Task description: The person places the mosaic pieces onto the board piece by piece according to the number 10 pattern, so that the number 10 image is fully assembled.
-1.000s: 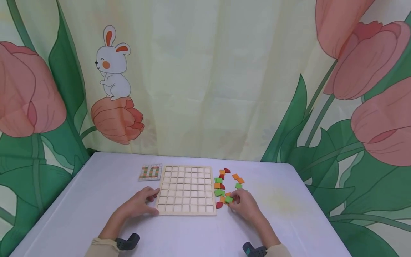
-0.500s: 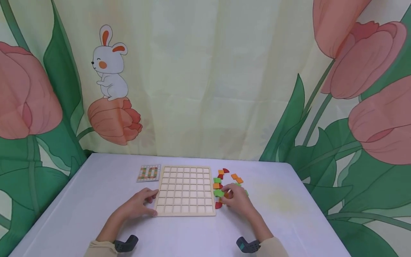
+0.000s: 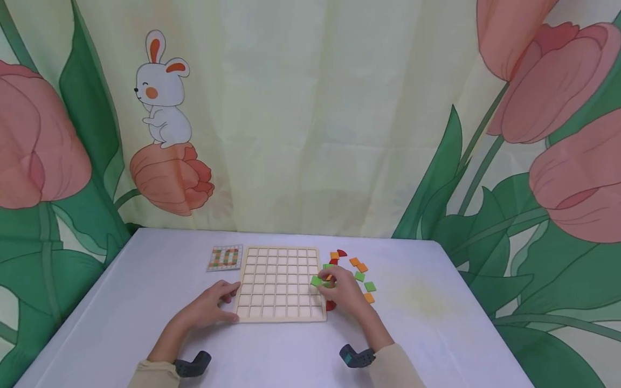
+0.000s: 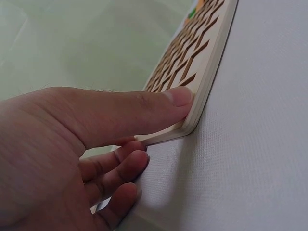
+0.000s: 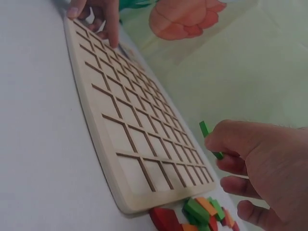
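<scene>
A pale wooden grid board [image 3: 278, 284] lies flat on the table. My left hand [image 3: 209, 306] grips its near left corner; in the left wrist view the thumb [image 4: 166, 103] rests on the board's top and the other fingers curl at its side. My right hand [image 3: 345, 291] pinches a thin green square tile [image 3: 316, 281] between thumb and finger, above the board's right edge. In the right wrist view the green tile [image 5: 203, 128] is seen edge-on, apart from the board. Loose tiles beside the board are partly hidden by the right hand.
Orange tiles [image 3: 362, 267], green tiles [image 3: 370, 286] and red quarter-round pieces [image 3: 342, 253] lie scattered to the board's right. A small card with a coloured grid pattern [image 3: 225, 258] lies at the board's upper left. A printed curtain [image 3: 301, 118] hangs behind the white table [image 3: 427, 334].
My right hand has moved left from among the loose tiles to the board's right edge, with a green tile in its fingers. The left hand has stayed at the board's corner.
</scene>
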Tool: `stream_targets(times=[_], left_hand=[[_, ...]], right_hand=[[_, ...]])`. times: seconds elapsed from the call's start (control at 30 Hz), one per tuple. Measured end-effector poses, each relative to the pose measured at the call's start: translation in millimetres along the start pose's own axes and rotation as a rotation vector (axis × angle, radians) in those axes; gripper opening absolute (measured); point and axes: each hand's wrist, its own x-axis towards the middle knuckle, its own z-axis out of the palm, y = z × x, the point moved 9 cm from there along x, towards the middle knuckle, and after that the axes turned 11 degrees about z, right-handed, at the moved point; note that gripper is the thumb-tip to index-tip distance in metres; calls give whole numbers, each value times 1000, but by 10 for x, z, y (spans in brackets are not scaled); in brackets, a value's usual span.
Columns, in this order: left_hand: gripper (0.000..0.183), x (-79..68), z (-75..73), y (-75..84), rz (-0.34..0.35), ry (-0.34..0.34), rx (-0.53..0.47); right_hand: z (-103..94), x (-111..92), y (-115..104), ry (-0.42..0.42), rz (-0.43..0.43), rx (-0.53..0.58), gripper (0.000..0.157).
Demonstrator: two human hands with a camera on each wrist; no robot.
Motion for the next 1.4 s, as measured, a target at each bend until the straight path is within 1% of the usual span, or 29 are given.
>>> stream_targets(times=[0.07,0.23,0.3,0.4,0.63,0.77,1.0,1.17,1.27,1.4], left_hand=[[90,12,3,3,-15,0,6],[91,14,9,-40,-54,3,18],[91,16,8,-51,-55,5,16],[91,27,7,-53,-45,3,13],[92,19,-12,-42,-37,0,5],[92,16,6,-43,-32,-11,-6],[90,19,14,-32,-9,-3,-17],[90,24,8,-18,-17,4,-17],[91,21,4,-15,-36,8,-12],[90,13,-3,-4,-49,13,-4]], right_hand=[[7,29,-56,-6,-6,7,25],[40,93,-248,-13,-86,5,23],[51,117,-324,-13,-118,2,23],[67,157,-406,-15,-134,-3,21],[170,246,-548,-47,-155,8,24],[228,290,-580,-57,-145,-4,23],[324,369,-636,-79,-140,-25,24],[390,424,-709,-79,-175,-53,23],[437,449,-764,-76,-205,-59,21],[501,493,-814,-82,-211,-58,22]])
